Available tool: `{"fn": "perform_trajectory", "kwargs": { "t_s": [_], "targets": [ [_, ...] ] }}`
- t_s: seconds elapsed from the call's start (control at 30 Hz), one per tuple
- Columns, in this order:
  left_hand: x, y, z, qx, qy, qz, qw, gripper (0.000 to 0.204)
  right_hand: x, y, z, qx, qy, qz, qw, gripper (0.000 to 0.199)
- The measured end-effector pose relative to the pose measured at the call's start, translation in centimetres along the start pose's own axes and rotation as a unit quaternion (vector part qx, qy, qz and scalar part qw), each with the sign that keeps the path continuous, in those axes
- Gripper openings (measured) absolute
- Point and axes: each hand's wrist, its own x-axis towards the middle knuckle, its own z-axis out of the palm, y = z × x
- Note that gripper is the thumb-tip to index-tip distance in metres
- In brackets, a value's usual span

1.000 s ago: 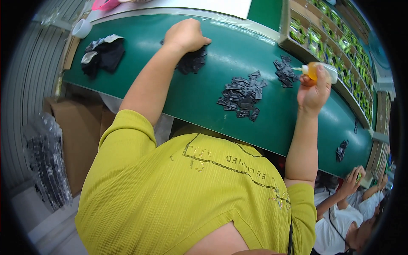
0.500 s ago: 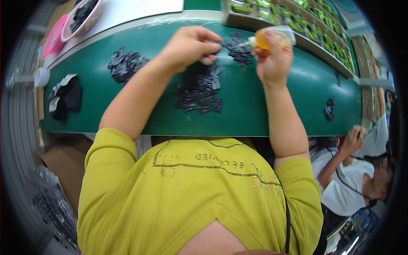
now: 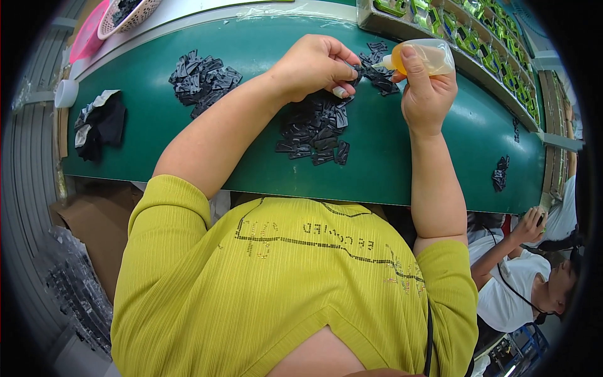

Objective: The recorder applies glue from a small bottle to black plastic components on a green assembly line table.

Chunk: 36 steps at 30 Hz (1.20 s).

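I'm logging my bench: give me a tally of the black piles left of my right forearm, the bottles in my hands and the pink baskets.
Black piles: 3
Bottle, in the right hand: 1
Pink baskets: 2
Total: 6

Left hand point(image 3: 317, 66) is pinching small black piece point(image 3: 357, 76), right hand point(image 3: 428, 94) is holding amber-liquid bottle point(image 3: 436, 56), nozzle point(image 3: 381, 63) pointing toward it.

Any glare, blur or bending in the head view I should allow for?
Head view: fisheye bending bows the edges of the green table, and the corners are black; head view: pale highlights on the bottle in the right hand; head view: no strong blur on the left hand, though dark pieces blend together.
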Motion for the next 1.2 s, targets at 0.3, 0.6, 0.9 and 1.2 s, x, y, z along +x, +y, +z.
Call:
{"fn": "perform_trajectory", "kwargs": {
  "t_s": [0.3, 0.6, 0.9, 1.2],
  "targets": [
    [-0.4, 0.4, 0.0, 0.023, -0.014, -0.006, 1.0, 0.027, 0.0, -0.1, 0.0, -0.018, -0.007, 0.011, 1.0, 0.018],
    [-0.3, 0.3, 0.1, 0.02, -0.009, -0.006, 1.0, 0.025, 0.0, -0.1, -0.2, -0.033, 0.012, 0.012, 0.999, 0.016],
    [-0.2, 0.3, -0.1, 0.014, 0.001, -0.009, 1.0, 0.026, -0.4, -0.6, 0.3, 0.068, -0.017, 0.037, 0.997, 0.016],
    [-0.2, 0.3, -0.2, 0.024, 0.001, -0.008, 1.0, 0.026, -0.8, -0.4, 0.6, 0.019, -0.056, 0.054, 0.997, 0.019]
  ]
}}
